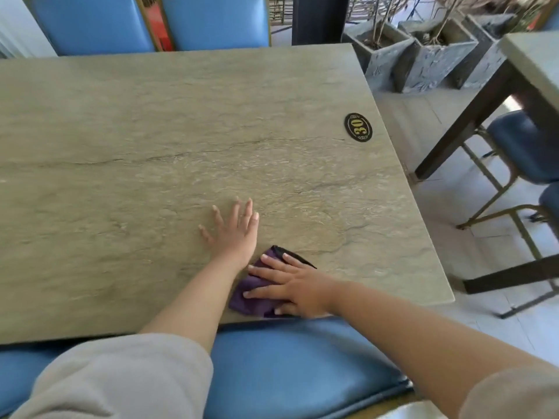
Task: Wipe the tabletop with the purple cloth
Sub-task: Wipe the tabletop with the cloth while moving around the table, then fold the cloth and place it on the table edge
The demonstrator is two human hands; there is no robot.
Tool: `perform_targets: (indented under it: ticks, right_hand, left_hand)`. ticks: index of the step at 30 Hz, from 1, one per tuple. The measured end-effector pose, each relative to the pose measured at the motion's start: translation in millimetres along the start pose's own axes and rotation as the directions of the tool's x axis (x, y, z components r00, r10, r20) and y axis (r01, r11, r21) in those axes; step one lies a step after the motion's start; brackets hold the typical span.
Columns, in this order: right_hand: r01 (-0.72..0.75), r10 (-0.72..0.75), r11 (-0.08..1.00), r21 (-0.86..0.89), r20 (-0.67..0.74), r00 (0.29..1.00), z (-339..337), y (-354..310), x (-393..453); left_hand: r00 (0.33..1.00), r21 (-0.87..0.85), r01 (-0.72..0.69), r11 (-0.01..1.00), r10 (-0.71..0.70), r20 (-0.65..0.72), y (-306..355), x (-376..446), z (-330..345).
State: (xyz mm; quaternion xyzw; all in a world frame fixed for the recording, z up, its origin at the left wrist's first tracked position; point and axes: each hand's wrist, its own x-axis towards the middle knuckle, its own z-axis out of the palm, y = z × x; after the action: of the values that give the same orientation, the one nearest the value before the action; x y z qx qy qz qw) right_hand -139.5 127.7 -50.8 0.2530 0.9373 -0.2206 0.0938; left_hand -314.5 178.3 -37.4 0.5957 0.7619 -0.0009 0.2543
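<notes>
The stone-look tabletop fills most of the view. A purple cloth lies crumpled near the table's front edge, right of centre. My right hand presses flat on the cloth, fingers spread and pointing left. My left hand rests flat on the bare tabletop just beyond and left of the cloth, fingers apart, holding nothing. The cloth's right part is hidden under my right hand.
A black oval number plate marked 30 sits near the table's right edge. Blue chairs stand at the far side, a blue seat below me. Grey planters and another table with chairs stand to the right.
</notes>
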Motion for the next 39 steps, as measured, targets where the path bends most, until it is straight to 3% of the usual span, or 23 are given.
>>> perform_targets:
  ticks: [2, 4, 6, 8, 11, 14, 17, 21, 23, 25, 28, 31, 36, 39]
  right_hand:
    - [-0.171, 0.175, 0.984, 0.038, -0.114, 0.978, -9, 39, -20]
    - [-0.404, 0.426, 0.904, 0.139, -0.232, 0.874, -17, 71, -39]
    - [-0.550, 0.582, 0.813, 0.190, -0.264, 0.769, -16, 76, -45]
    - [-0.511, 0.530, 0.848, 0.143, -0.243, 0.812, -6, 54, -44]
    - [-0.181, 0.186, 0.983, 0.040, -0.171, 0.968, 20, 23, -64]
    - [-0.051, 0.054, 0.998, 0.019, -0.180, 0.982, 29, 41, -93]
    - [-0.218, 0.234, 0.972, 0.087, -0.264, 0.936, 22, 71, -105]
    - [-0.543, 0.617, 0.787, 0.294, -0.340, 0.710, 5, 93, -95]
    - [-0.614, 0.694, 0.719, 0.324, -0.324, 0.642, 4, 84, -87]
    - [-0.601, 0.673, 0.739, 0.305, -0.307, 0.672, 11, 68, -88]
    - [-0.509, 0.574, 0.815, 0.277, -0.270, 0.773, 23, 45, -109]
    - [-0.442, 0.521, 0.839, 0.316, -0.236, 0.820, 33, 26, -135]
    - [-0.444, 0.533, 0.817, 0.367, -0.187, 0.825, 41, -10, -184]
    - [-0.551, 0.660, 0.688, 0.473, -0.091, 0.745, 25, -34, -208]
  left_hand:
    - [1.000, -0.009, -0.017, 1.000, 0.017, -0.002, 30, -5, 12]
    - [1.000, -0.030, 0.003, 1.000, -0.002, 0.010, 52, -6, 21]
    - [0.999, 0.002, 0.023, 1.000, -0.023, 0.035, 61, -5, 28]
    - [0.998, 0.063, 0.026, 0.998, -0.029, 0.050, 60, -5, 33]
    - [1.000, 0.116, 0.011, 0.993, -0.014, 0.026, 57, -7, 37]
    - [0.999, 0.163, -0.014, 0.987, 0.006, 0.051, 56, -6, 37]
    - [0.996, 0.252, -0.038, 0.967, 0.015, 0.092, 57, -4, 36]
    - [0.985, 0.282, -0.037, 0.959, -0.012, 0.170, 64, -5, 27]
    - [0.977, 0.289, -0.010, 0.957, -0.052, 0.207, 73, -5, 22]
    - [0.966, 0.293, 0.027, 0.956, -0.100, 0.237, 85, -9, 18]
    - [0.943, 0.298, 0.050, 0.953, -0.143, 0.301, 103, -26, 16]
    - [0.910, 0.302, -0.051, 0.952, -0.080, 0.408, 120, -48, 8]
    - [0.857, 0.331, -0.342, 0.880, 0.147, 0.495, 141, -99, -9]
    - [0.858, 0.249, -0.376, 0.893, 0.234, 0.457, 143, -135, -16]
